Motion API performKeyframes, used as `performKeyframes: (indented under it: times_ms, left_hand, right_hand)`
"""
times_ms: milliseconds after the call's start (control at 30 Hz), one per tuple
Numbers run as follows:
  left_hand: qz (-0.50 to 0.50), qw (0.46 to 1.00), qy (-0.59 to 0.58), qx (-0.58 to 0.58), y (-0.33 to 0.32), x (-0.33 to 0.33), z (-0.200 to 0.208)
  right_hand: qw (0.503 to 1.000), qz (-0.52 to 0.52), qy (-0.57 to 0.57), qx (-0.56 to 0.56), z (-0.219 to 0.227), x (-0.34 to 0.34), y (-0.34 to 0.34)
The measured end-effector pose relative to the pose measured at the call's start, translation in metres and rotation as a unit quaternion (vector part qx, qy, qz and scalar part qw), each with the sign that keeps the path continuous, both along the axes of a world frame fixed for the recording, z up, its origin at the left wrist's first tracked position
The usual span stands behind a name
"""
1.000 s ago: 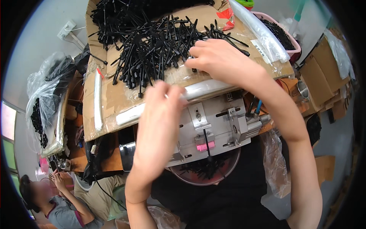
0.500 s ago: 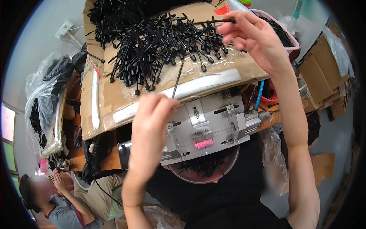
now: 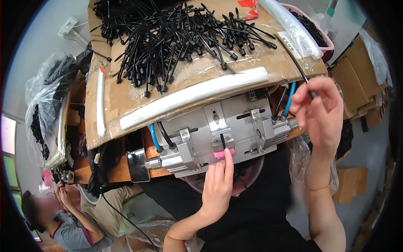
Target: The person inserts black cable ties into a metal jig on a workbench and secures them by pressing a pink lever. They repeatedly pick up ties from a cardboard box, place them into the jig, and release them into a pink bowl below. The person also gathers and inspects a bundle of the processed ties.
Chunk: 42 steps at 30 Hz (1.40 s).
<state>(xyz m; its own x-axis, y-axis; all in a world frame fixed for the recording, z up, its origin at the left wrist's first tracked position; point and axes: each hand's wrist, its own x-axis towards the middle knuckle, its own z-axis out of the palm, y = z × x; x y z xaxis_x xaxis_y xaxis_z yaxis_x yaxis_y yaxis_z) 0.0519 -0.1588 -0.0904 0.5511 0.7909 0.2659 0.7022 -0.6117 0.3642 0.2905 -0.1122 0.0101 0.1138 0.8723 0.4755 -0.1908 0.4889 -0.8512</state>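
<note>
Head view: at lower centre of the frame the left hand (image 3: 218,185) reaches up to a grey metal fixture (image 3: 222,128), its fingertips touching a small pink block (image 3: 223,154) on the fixture's front edge. A short black stick (image 3: 223,141) stands upright in the fixture just above the pink block, near the index fingertip; the left fingers are loosely extended and grip nothing that can be seen.

At the right of the frame the right hand (image 3: 319,113) is raised, thumb and fingers pinched on the end of a thin black rod (image 3: 294,59) that slants up and to the left over the cardboard's edge.

Across the upper part of the frame a cardboard sheet (image 3: 126,96) carries a large heap of black rods (image 3: 176,38). A white foam strip (image 3: 193,96) lies along its lower edge. Blue hoses (image 3: 154,140) run into the fixture.

In the lower left corner another person (image 3: 63,227) sits, well apart from both hands.
</note>
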Motion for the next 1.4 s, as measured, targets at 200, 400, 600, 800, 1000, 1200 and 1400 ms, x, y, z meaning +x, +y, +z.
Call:
performKeyframes:
  times_ms: [200,400,600,800,1000,1200,1400]
  left_hand:
    - [-0.017,0.999,-0.012,-0.031,0.009,-0.016,0.022]
    - [0.076,0.977,-0.069,0.187,0.14,-0.009,0.085]
    - [0.05,0.991,-0.036,0.119,0.188,-0.027,0.101]
    - [0.009,0.993,-0.071,0.089,0.193,-0.025,0.107]
    - [0.013,0.991,-0.088,0.102,0.188,-0.04,0.104]
    - [-0.025,0.995,-0.054,0.084,0.205,-0.035,0.111]
    - [-0.061,0.995,-0.051,0.062,0.204,-0.042,0.115]
  right_hand:
    - [0.93,-0.087,-0.353,0.043,-0.044,-0.039,-0.038]
    - [0.904,-0.062,-0.424,0.02,-0.117,-0.083,-0.071]
    - [0.898,-0.031,-0.439,0.016,-0.119,-0.094,-0.06]
    - [0.878,-0.038,-0.478,-0.002,-0.094,-0.087,-0.06]
    - [0.782,-0.208,-0.561,0.176,-0.006,-0.07,0.043]
    - [0.604,-0.145,-0.781,-0.068,0.053,-0.086,0.159]
    - [0.71,-0.021,-0.687,-0.15,0.057,-0.043,0.18]
